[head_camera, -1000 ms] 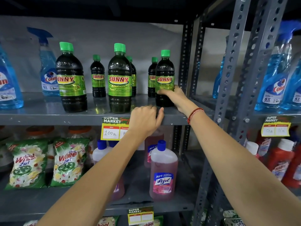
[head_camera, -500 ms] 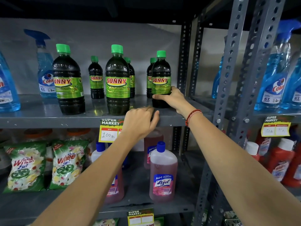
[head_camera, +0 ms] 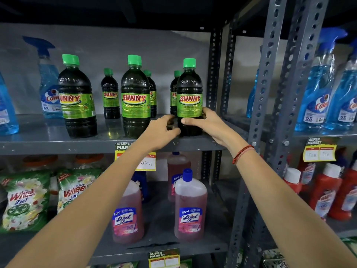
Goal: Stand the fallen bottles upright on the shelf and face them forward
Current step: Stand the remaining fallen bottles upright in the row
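Several dark SUNNY bottles with green caps stand upright on the grey shelf (head_camera: 48,140). The right front bottle (head_camera: 189,93) faces forward, and my right hand (head_camera: 208,124) wraps its lower body from the right. My left hand (head_camera: 162,132) touches its base from the left, fingers curled against it. The middle front bottle (head_camera: 135,97) and the left front bottle (head_camera: 76,97) stand free, labels forward; the left one is turned slightly. Smaller-looking bottles (head_camera: 110,93) stand behind them.
Blue Colin spray bottles (head_camera: 48,88) stand at the shelf's left, with more on the right-hand rack (head_camera: 316,97). Grey perforated uprights (head_camera: 264,93) divide the racks. Below are pink Lizol bottles (head_camera: 190,207), Wheel packets (head_camera: 23,200), red bottles (head_camera: 322,192) and yellow price tags (head_camera: 319,151).
My left hand has risen from the shelf's front edge to the base of the right front bottle. My right hand has stayed on that bottle, which has shifted slightly.
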`<state>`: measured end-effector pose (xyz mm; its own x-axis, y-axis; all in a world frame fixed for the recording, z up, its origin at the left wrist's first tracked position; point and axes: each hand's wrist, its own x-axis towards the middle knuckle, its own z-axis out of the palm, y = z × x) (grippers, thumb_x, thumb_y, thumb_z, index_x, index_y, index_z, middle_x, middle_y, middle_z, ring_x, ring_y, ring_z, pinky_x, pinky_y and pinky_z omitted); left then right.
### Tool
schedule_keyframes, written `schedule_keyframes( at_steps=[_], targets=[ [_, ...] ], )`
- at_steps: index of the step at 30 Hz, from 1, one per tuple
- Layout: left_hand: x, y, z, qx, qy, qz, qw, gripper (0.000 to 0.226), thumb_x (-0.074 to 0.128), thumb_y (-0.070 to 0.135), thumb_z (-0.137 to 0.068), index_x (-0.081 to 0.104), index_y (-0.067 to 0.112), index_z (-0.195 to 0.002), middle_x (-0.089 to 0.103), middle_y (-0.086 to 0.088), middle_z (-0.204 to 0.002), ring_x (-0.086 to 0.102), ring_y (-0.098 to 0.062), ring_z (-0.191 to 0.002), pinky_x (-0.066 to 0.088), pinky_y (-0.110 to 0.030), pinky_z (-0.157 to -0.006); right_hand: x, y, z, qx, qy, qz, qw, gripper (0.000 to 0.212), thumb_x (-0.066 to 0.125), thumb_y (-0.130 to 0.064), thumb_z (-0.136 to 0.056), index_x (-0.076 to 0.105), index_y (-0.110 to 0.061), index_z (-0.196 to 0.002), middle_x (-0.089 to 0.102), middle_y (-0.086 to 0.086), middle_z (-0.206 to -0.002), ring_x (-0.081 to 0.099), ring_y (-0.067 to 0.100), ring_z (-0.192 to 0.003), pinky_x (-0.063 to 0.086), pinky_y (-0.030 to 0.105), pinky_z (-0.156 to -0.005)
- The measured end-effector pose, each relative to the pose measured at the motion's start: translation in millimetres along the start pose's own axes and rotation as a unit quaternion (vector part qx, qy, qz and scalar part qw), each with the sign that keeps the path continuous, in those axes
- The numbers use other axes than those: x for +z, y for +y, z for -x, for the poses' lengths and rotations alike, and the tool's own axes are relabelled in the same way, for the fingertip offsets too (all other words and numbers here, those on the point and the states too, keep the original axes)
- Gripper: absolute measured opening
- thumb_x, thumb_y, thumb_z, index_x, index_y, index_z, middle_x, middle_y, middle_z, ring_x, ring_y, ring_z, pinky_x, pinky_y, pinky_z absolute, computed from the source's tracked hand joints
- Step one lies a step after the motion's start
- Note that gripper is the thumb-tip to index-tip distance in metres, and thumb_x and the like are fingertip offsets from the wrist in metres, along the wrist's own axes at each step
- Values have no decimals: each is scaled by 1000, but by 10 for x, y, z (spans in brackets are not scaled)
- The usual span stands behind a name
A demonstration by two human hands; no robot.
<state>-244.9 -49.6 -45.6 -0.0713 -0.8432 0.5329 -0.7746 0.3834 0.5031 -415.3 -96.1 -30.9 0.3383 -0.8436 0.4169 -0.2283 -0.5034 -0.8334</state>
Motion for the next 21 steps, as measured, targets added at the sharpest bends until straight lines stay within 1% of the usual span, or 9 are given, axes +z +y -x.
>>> schedule_keyframes(
  at_steps=[2,5,8,11,13,14,16,18,21],
  targets=[
    [-39,5,-30,-19,-48,17,999,61,63,30,-85,40,12,-139,54,-12,-134,53,-25,-118,41,-38,-102,-56,0,9,8,-43,-29,999,47,78,-25,-79,54,-22,-120,64,-5,-119,57,11,-116,41,30,-105],
    [-47,39,-7,-6,-62,39,997,55,66,29,-84,48,16,-134,62,-8,-126,58,-20,-110,43,-35,-99,-178,25,53,14,-71,-48,996,53,73,-15,-84,50,-15,-132,62,0,-125,57,11,-117,40,30,-108],
    [-39,97,55,8,-46,32,998,49,68,27,-84,52,17,-130,67,-6,-116,64,-17,-94,45,-26,-85,-246,65,87,10,-82,-12,996,50,69,-7,-86,53,-8,-133,64,5,-123,59,12,-115,42,29,-108],
    [-61,108,99,-1,-2,37,999,50,73,29,-79,57,17,-125,70,-7,-111,63,-13,-101,42,-19,-80,-241,58,85,9,-106,2,994,50,67,-9,-88,51,-8,-136,59,9,-134,54,16,-125,40,29,-109],
    [-80,97,129,0,26,21,999,53,75,31,-76,59,15,-124,70,-8,-111,60,-7,-97,40,-9,-73,-231,46,84,2,-124,18,992,50,65,-10,-90,50,-9,-137,57,7,-137,51,14,-128,39,28,-110],
    [-87,99,145,6,36,11,999,53,76,31,-76,59,13,-123,70,-9,-111,57,-3,-93,37,-2,-67,-231,43,87,-2,-132,25,991,49,64,-10,-91,49,-10,-137,57,6,-137,51,13,-128,40,25,-108],
    [-97,115,167,13,43,2,999,52,76,29,-76,60,10,-122,69,-11,-112,52,-1,-88,34,5,-60,-226,45,93,-10,-141,29,990,48,62,-10,-92,49,-11,-138,57,5,-136,52,11,-125,43,19,-102],
    [-101,126,172,13,44,0,999,53,76,30,-76,60,9,-122,69,-11,-113,53,-1,-89,36,2,-62,-224,46,90,-13,-145,32,989,48,61,-9,-93,48,-10,-139,56,5,-138,51,9,-124,44,14,-97],
    [-99,117,165,7,42,-4,999,54,76,33,-75,60,12,-122,69,-10,-112,59,-7,-96,39,-12,-77,-218,24,95,-17,-157,46,986,49,59,-10,-94,44,-10,-141,53,4,-140,49,7,-125,43,11,-95]
  ],
)
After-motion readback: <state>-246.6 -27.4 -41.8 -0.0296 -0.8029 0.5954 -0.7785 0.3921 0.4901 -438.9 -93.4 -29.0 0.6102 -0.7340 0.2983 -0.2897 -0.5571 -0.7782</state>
